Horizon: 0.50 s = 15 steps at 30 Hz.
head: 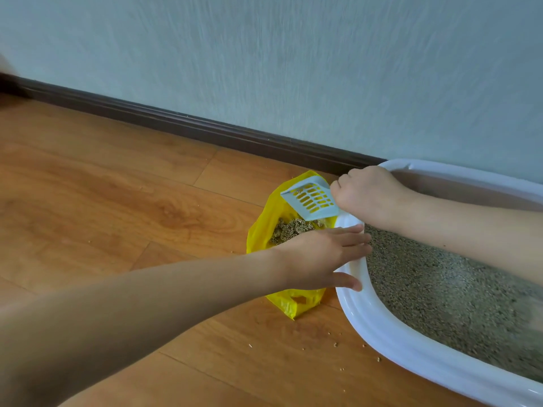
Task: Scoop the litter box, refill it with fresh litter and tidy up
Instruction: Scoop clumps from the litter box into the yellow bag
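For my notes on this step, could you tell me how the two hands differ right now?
The left hand lies open, fingers straight on the litter box rim; the right hand is curled round the scoop handle. The left rests low; the right is raised over the yellow bag. Both are bare.

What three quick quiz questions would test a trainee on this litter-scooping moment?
1. True or false: the scoop is tipped over the yellow bag.
2. Which hand rests on the litter box rim? A) left B) right
3. What lies scattered on the wooden floor near the box?

Key:
1. True; clumps already lie in the bag.
2. A; the left hand lies flat on the rim, while the right hand grips the scoop.
3. Stray litter grains.
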Available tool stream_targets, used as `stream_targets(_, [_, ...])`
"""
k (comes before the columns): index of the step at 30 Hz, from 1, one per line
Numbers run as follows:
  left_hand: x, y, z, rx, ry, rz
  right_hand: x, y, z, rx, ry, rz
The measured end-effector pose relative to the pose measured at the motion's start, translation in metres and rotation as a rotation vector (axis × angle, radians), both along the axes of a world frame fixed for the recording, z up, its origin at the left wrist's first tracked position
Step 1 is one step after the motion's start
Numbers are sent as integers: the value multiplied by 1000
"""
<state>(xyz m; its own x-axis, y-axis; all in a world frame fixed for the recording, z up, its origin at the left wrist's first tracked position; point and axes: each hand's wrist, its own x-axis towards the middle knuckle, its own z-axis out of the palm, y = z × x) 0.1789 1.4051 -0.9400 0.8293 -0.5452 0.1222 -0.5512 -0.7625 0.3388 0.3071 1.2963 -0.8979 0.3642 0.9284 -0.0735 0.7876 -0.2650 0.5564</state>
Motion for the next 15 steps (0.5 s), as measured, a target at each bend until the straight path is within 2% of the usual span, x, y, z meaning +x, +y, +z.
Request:
stream_targets(4, [1,0,-2,11,-4,-12,-3,3,7,-24,-51,31])
stream_targets(6, [2,1,-3,31,0,-13,-7,2,15,-8,33,14])
stream_targets(7, [3,0,-3,38,2,-14,-7,-2,20,34,84,-65])
stream_targets(9, [3,2,-1,51,4,-12,-2,-11,31,180,265,-271])
stream_targets(11, [3,2,1,56,12,-25,6,-29,42,429,504,-415])
stream_targets(13, [3,3,-1,73,30,-35,20,-54,53,650,619,-533])
stream_targets(15, [4,5,-3,79,10,-40,30,-83,63,775,685,-678])
